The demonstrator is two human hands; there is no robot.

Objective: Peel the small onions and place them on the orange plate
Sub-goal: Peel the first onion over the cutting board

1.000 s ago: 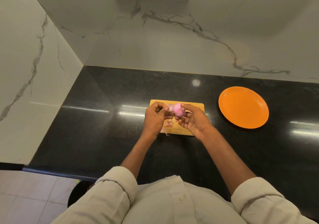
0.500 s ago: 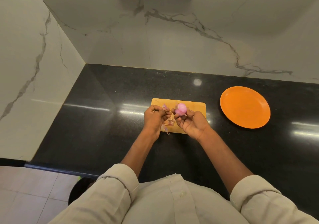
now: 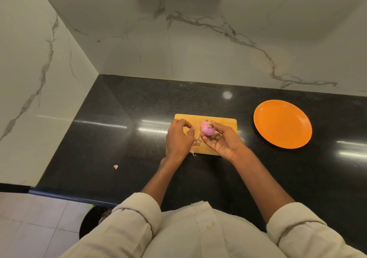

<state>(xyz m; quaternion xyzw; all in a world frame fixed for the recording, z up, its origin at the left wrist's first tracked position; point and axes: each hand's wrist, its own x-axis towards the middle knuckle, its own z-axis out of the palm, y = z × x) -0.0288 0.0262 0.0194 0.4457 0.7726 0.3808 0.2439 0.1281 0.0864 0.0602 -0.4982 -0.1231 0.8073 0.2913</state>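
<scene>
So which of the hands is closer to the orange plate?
The right. The right hand, holding the onion, is over the board's end nearest the orange plate. The left hand is over the far end.
</scene>
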